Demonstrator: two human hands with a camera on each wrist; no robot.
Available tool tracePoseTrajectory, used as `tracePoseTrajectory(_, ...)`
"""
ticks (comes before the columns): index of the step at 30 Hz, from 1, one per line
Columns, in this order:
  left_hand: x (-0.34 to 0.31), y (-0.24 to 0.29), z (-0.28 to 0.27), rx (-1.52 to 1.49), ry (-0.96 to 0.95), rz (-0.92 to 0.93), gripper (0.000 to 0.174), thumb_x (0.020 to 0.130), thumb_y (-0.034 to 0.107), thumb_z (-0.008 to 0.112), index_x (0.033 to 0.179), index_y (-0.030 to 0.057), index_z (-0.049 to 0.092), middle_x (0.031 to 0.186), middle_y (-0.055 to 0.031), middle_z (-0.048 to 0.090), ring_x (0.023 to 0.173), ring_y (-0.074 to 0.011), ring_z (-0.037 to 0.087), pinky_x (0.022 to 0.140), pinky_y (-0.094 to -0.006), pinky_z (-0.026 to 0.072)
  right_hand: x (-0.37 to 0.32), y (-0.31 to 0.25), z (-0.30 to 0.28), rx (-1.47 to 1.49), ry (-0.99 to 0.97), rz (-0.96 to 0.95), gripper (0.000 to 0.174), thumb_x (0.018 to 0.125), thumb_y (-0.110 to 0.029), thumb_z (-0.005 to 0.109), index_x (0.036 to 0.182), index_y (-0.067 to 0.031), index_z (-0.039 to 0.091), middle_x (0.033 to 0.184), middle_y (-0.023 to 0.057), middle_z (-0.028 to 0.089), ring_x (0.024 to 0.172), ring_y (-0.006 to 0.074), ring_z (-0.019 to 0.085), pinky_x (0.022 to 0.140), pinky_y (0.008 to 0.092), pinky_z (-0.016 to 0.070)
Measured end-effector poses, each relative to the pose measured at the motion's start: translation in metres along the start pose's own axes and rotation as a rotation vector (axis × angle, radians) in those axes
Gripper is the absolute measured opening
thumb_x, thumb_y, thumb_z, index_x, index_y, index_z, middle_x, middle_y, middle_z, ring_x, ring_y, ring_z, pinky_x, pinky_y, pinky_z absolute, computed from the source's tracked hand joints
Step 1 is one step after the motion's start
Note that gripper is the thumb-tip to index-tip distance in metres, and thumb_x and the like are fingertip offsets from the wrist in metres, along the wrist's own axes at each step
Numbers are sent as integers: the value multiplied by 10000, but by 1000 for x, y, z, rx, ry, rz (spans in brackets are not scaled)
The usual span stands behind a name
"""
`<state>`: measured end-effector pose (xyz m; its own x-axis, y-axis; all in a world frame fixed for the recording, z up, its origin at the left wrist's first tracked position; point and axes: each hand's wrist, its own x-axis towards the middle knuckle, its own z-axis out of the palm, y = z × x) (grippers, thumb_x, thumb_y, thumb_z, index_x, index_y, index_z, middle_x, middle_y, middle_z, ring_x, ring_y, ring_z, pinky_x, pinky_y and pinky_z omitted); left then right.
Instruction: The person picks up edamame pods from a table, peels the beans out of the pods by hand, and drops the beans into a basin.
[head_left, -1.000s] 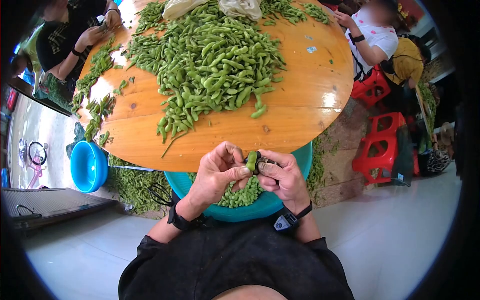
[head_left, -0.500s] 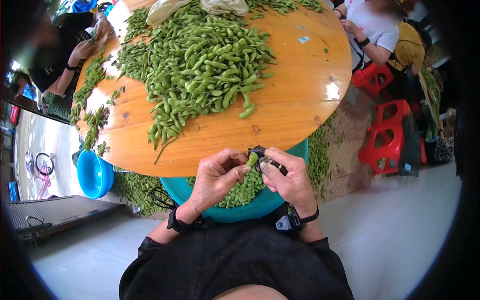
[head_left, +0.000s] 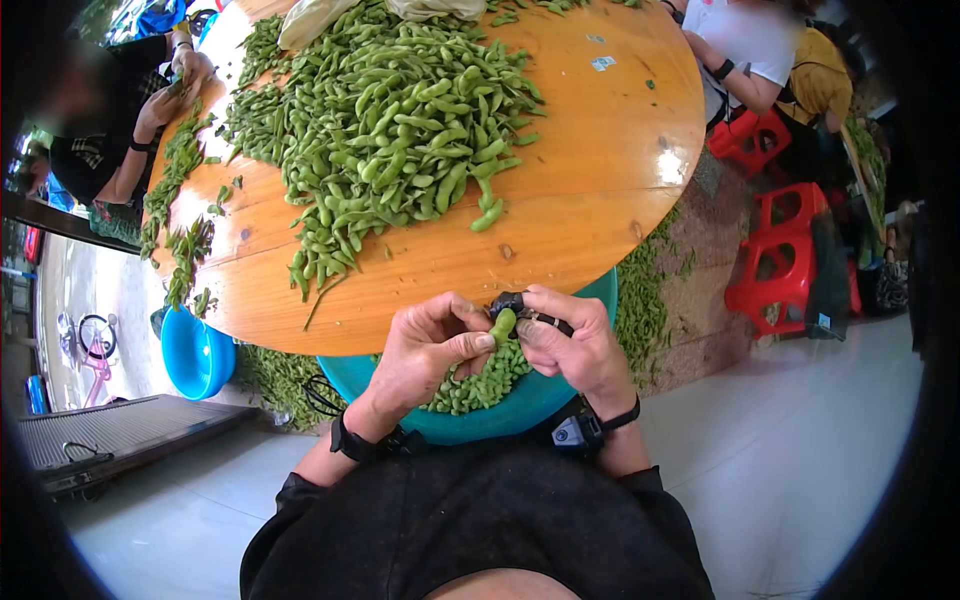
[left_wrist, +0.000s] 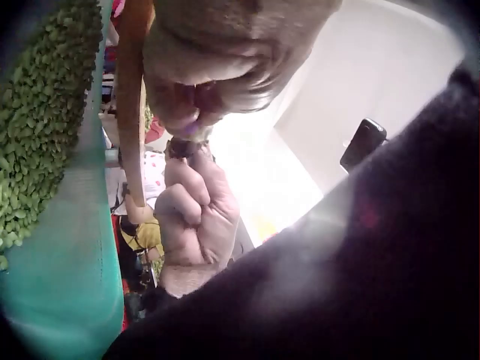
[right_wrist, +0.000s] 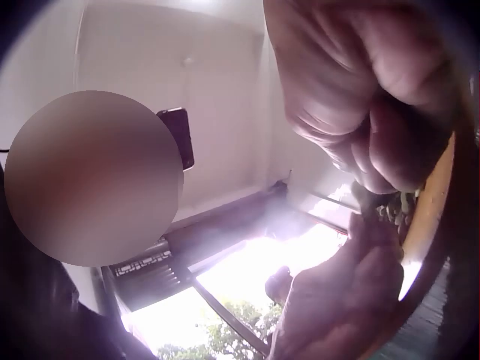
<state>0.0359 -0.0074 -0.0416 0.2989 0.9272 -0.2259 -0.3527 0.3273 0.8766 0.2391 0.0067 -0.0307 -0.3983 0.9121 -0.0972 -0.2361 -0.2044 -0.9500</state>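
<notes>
Between my two hands, over the near edge of the table, is one green soybean pod (head_left: 503, 325). My left hand (head_left: 425, 345) pinches it between thumb and fingers from the left. From the other side, my right hand (head_left: 582, 350) grips the pod with its thumb and index finger, and black coverings (head_left: 508, 302) wrap those fingertips. Below the hands, shelled green beans (head_left: 482, 388) fill a teal basin (head_left: 470, 430). In the left wrist view the fingertips of both hands meet, and the right hand (left_wrist: 199, 214) is curled. Fingers hide most of the pod in both wrist views.
A large heap of soybean pods (head_left: 400, 120) covers much of the wooden table (head_left: 600, 170). Blue basins (head_left: 197, 355) stand at the left. Red stools (head_left: 785, 260) are at the right, and pods litter the floor (head_left: 645, 310). Other people sit at the table's far sides.
The head view has shifted, so the table and heap appear farther left. Both hands stay together at the pod, which has tilted slightly, while the right fingers shift a little around it.
</notes>
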Motion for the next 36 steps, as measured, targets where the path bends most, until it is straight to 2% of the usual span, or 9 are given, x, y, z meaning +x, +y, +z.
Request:
tracePoseTrajectory(2,1,1,-2,-319,-132,-84,69,903,22,671,900,0,606,707,-51,622,558,-79,543,479,-196,388,0,5,-6,458,-127,210,269,938,7,576,1192,97,577,826,4,500,568,33,455,468,202,334)
tracePoseTrajectory(6,3,5,-1,-366,-175,-117,81,908,50,676,892,12,607,717,-47,629,568,-92,568,475,-201,405,0,-1,4,519,-96,254,234,942,-9,575,1154,88,598,807,-7,503,580,43,468,484,213,360)
tracePoseTrajectory(11,2,7,9,584,78,197,227,888,178,731,850,-6,603,644,-37,611,551,-90,531,492,-259,422,-5,-6,22,-716,156,-339,213,846,29,625,1057,55,636,814,96,547,632,191,550,560,309,444)
tracePoseTrajectory(16,0,26,18,801,75,120,206,917,161,694,869,-12,592,667,-39,606,642,-56,566,554,-245,446,-8,-9,27,-796,182,-378,239,790,68,620,1028,56,637,819,129,551,661,262,576,583,334,461)
tracePoseTrajectory(19,3,17,10,942,37,304,237,928,183,658,858,-33,588,604,-99,569,531,-114,515,501,-311,428,-7,-6,21,-811,194,-374,229,797,63,617,1025,57,636,813,128,550,668,261,584,584,331,464)
tracePoseTrajectory(22,4,17,7,835,-51,230,238,983,190,554,882,-25,573,604,-76,578,541,-117,542,515,-303,445,-9,-7,18,-714,195,-274,218,800,62,619,1017,51,635,814,132,544,664,283,589,579,344,467)
tracePoseTrajectory(24,3,18,15,325,-53,-85,204,1007,178,492,943,-3,561,688,-56,602,597,-113,568,549,-282,467,-10,-1,27,-806,272,-369,227,800,66,618,1026,49,631,819,134,537,666,295,592,587,356,472)
tracePoseTrajectory(27,5,-1,19,-213,10,-80,123,1001,123,473,998,23,544,777,-36,591,641,-102,563,580,-253,474,-12,12,44,-993,373,-510,262,807,72,614,1068,49,612,858,148,513,674,321,599,590,386,491)
tracePoseTrajectory(36,0,-12,36,-530,143,-18,149,969,33,477,1082,47,574,840,30,549,701,-38,486,640,-205,424,-7,22,62,-1091,489,-679,242,799,93,607,1039,62,609,871,161,528,694,321,589,583,378,490)
